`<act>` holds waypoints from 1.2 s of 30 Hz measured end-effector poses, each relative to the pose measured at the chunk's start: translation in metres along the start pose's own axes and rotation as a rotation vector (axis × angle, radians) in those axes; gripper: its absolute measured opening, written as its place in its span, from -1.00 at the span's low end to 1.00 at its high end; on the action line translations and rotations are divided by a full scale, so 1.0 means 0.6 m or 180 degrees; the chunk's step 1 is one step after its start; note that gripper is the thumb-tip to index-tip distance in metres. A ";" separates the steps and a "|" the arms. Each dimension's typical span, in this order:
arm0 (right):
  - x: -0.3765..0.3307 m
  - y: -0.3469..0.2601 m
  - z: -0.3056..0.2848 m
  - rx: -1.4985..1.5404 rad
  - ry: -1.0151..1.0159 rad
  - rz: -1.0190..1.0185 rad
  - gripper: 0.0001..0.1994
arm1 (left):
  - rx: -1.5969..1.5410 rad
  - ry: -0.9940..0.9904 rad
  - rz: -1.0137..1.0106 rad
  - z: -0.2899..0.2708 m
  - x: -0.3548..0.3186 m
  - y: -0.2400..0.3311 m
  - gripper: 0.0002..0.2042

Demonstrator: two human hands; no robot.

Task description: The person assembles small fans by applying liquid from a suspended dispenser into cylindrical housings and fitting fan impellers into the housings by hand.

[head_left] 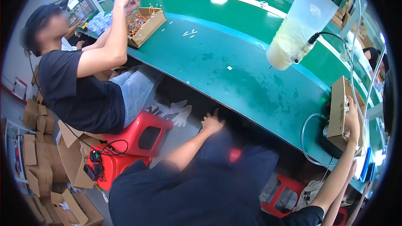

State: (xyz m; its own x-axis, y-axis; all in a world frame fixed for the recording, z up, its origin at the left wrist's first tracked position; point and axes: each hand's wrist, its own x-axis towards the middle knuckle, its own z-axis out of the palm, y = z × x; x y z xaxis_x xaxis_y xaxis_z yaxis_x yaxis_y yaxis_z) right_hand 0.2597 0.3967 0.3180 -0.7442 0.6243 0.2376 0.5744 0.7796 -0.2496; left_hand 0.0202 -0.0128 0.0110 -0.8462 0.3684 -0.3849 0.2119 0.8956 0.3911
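My left hand (pixel 213 124) is over my lap at the table's near edge, its fingers spread and nothing in them. Far out to the right, my right hand (pixel 352 117) reaches into an open cardboard box (pixel 336 113) on the green table (pixel 251 96). Small shiny pieces show beside its fingers in the box. The box wall and the angle hide most of the fingertips, so I cannot make out whether they grip anything. A clear tube (pixel 305 132) loops down beside the box.
A translucent canister (pixel 299 29) with a green lid and cables hangs above the table. At left, a co-worker (pixel 83 67) sits on red stools (pixel 157 130), hands raised over a cardboard box (pixel 148 29) of wired parts. Small white strips (pixel 190 33) lie on the table. Cartons (pixel 37 159) crowd the floor.
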 end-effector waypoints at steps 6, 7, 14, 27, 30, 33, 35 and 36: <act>-0.008 -0.054 -0.015 -0.0237 0.0161 0.0344 -0.59 | -0.0028 -0.0041 -0.0057 -0.006 -0.003 -0.003 -0.24; -0.008 -0.052 -0.016 -0.0313 0.0185 0.0354 -0.63 | -0.0041 -0.0053 -0.0052 -0.006 -0.001 -0.005 -0.24; -0.002 -0.051 -0.018 -0.0633 0.0524 0.0122 -0.71 | 0.0002 -0.0043 -0.0014 0.004 0.008 -0.008 -0.24; 0.008 -0.024 -0.007 -0.0431 0.0923 0.0207 -0.75 | 0.0034 -0.0165 -0.0096 -0.003 0.004 -0.007 -0.23; 0.002 -0.009 0.009 -0.0697 0.0823 -0.0134 -0.65 | 0.0022 -0.0171 -0.0085 -0.004 0.005 -0.005 -0.24; -0.004 -0.018 -0.006 -0.0025 -0.0072 0.0514 -0.53 | 0.0018 -0.0161 -0.0066 -0.009 -0.001 -0.001 -0.24; -0.004 -0.019 -0.004 0.0027 -0.0094 0.0458 -0.54 | 0.0006 -0.0190 -0.0072 -0.015 -0.005 0.003 -0.24; -0.005 -0.018 -0.003 0.0075 -0.0107 0.0410 -0.55 | 0.0001 -0.0206 -0.0072 -0.017 -0.007 0.004 -0.24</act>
State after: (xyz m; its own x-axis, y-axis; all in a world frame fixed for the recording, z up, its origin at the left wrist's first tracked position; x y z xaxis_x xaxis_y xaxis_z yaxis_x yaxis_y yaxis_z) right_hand 0.2561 0.3863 0.3217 -0.6761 0.7168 0.1705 0.6580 0.6915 -0.2982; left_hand 0.0191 -0.0145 0.0224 -0.8173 0.3635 -0.4470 0.1933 0.9039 0.3815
